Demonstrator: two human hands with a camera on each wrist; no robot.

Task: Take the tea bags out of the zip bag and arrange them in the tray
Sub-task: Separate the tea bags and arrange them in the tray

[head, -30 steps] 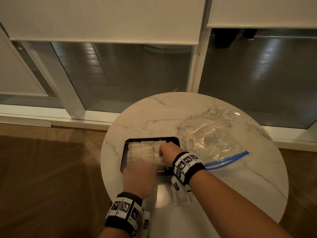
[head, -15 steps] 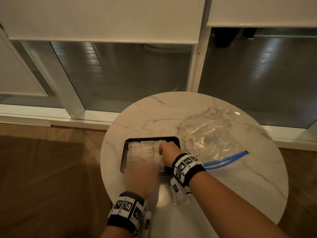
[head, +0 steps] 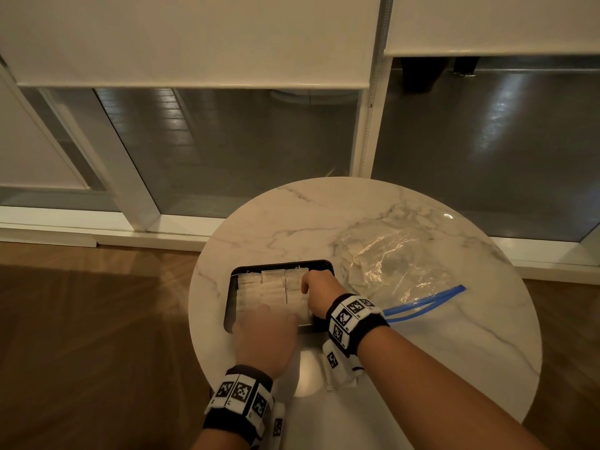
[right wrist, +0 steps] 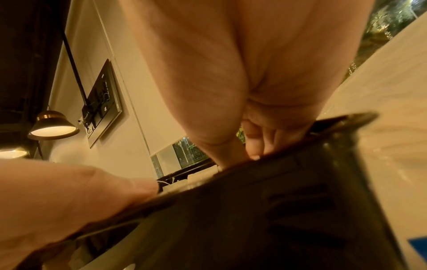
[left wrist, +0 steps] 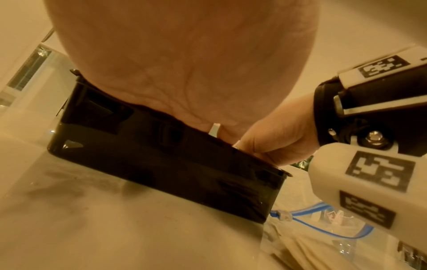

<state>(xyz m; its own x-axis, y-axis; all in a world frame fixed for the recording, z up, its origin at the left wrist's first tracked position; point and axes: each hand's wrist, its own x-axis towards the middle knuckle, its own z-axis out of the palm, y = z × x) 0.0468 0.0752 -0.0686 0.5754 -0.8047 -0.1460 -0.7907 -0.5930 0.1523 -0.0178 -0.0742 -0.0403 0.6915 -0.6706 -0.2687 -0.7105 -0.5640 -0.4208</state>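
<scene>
Pressing flat, left hand (head: 264, 339) fingers cover tea bags (head: 259, 289); right hand (head: 316, 292) fingers, curled, pinch the nearest row's edge.

Round white marble-topped table (head: 341, 222), grey veining, stands on wood floor (head: 81, 319). Directly on it: black rectangular plastic tray (head: 229, 306) at 9 o'clock of centre; crumpled clear zip bag with blue seal (head: 399, 267) at 2 o'clock, just beside the tray.
</scene>
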